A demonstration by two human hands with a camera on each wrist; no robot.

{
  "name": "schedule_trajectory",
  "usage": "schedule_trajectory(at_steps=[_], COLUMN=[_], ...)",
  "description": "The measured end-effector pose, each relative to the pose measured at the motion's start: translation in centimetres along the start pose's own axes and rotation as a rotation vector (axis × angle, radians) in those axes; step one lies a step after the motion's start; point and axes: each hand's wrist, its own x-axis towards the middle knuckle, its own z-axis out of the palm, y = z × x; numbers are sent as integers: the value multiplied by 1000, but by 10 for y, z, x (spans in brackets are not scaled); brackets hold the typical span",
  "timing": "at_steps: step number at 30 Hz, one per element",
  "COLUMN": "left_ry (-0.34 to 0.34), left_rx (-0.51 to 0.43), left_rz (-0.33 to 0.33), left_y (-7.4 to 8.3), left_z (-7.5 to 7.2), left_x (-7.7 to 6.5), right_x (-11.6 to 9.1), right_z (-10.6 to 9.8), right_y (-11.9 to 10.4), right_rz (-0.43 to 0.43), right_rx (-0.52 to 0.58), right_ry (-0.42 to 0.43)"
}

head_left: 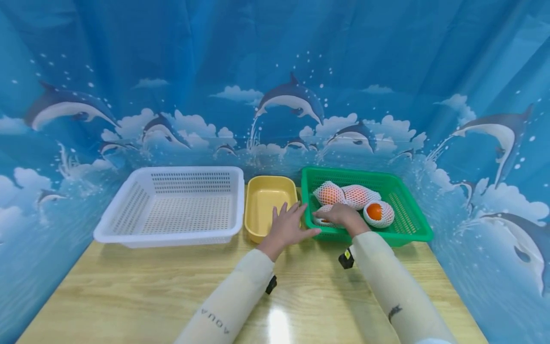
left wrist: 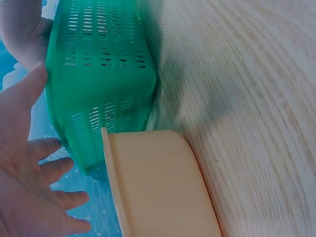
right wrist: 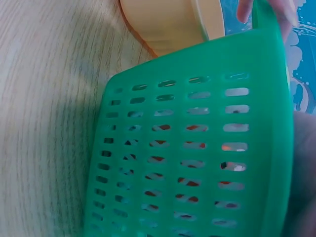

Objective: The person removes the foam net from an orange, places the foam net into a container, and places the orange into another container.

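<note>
Inside the green basket point(head_left: 412, 231) on the right lie several round fruits in white foam nets. One orange fruit point(head_left: 375, 211) shows bare skin through its net opening. Two reddish net-wrapped fruits sit behind, one a reddish fruit point(head_left: 360, 196). My right hand point(head_left: 341, 216) reaches into the basket and grips a net-wrapped fruit point(head_left: 323, 221) at the near left corner; its fingertips are partly hidden. My left hand point(head_left: 287, 227) spreads its fingers above the yellow tray point(head_left: 254, 228), holding nothing. Its thumb lies at the rim of the green basket point(left wrist: 103, 84).
A white perforated basket point(head_left: 167, 239) stands at the left with no contents visible. The yellow tray sits between the two baskets. All stand at the far side of a wooden table point(head_left: 172, 286), before a blue dolphin-print curtain point(head_left: 193, 86).
</note>
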Motion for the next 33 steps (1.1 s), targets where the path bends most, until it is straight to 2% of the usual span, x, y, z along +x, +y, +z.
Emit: schedule_trajectory(at_steps=[14, 23, 33], left_ry=[-3, 20, 33], left_rx=[3, 2, -3], left_rz=[-1, 22, 52], left_y=[0, -1, -2], left_z=[6, 9, 9], left_x=[0, 1, 1], right_x=[-4, -5, -9], right_z=[2, 4, 2], right_y=[0, 3, 4], right_rz=[71, 38, 2], right_rx=[130, 128, 153], right_ry=[27, 33, 82])
